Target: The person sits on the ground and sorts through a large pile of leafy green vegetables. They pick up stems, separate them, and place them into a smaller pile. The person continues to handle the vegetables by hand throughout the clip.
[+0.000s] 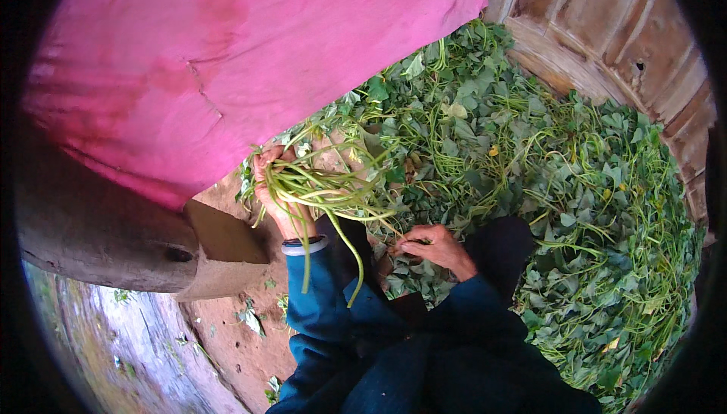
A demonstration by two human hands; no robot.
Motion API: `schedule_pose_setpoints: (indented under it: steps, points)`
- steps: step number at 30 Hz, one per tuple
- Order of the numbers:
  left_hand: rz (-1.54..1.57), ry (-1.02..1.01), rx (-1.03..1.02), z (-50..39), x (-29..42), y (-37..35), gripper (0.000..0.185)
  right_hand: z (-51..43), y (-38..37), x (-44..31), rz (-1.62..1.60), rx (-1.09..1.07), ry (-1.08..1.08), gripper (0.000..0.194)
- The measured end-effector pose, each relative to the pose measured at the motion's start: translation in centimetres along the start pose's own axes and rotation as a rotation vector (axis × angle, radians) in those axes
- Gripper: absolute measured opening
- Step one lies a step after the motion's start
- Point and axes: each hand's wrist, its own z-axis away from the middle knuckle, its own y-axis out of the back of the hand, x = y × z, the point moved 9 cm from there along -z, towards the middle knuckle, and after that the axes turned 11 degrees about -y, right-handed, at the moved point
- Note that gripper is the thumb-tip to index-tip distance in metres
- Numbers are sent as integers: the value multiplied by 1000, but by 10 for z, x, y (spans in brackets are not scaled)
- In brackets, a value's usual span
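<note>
My left hand (278, 187) grips a bundle of long green leaf stems (324, 184), whose loose ends fan out to the right and hang down past my wrist. On that wrist sit a pale bangle (305, 247) and a dark band. Lower and to the right, my right hand (437, 248) pinches the tip of one thin brownish stem (391, 226) between thumb and fingers. This stem runs up towards the bundle. Around and beyond both hands spreads a thick heap of cut leafy vines (511, 141), with green leaves and pale stems tangled together.
A pink cloth (272, 50) hangs at the upper left, close above my left hand. Below it lies a thick wooden beam (113, 243). A wooden plank wall (602, 22) bounds the heap at the right. Loose leaves (250, 318) lie on the bare earth floor (250, 357).
</note>
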Motion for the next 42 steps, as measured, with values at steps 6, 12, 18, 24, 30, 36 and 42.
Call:
schedule_pose_setpoints:
  steps: [6, 12, 18, 24, 30, 36, 42]
  points:
    - [-178, -84, -43, -8, 30, -1, 19, 32, 30, -11, -49, 38, 109, 11]
    - [-164, -44, -135, -5, 18, -17, 23, 33, 32, -19, -269, -4, 51, 17]
    - [-274, -123, -67, 3, 9, -31, 25, 38, 40, -25, 2, 207, 63, 17]
    - [-129, -120, -39, 19, -12, -40, 23, 40, 48, -19, 454, 563, 200, 5]
    - [166, 206, -203, 32, -43, -64, 19, 25, 100, 102, -533, 808, -222, 12]
    - [173, 238, 47, 46, -64, -47, 16, 2, 126, 23, -535, 486, -47, 20]
    - [168, 390, 40, 64, -97, -49, 18, -35, 84, -85, -212, 103, 149, 26]
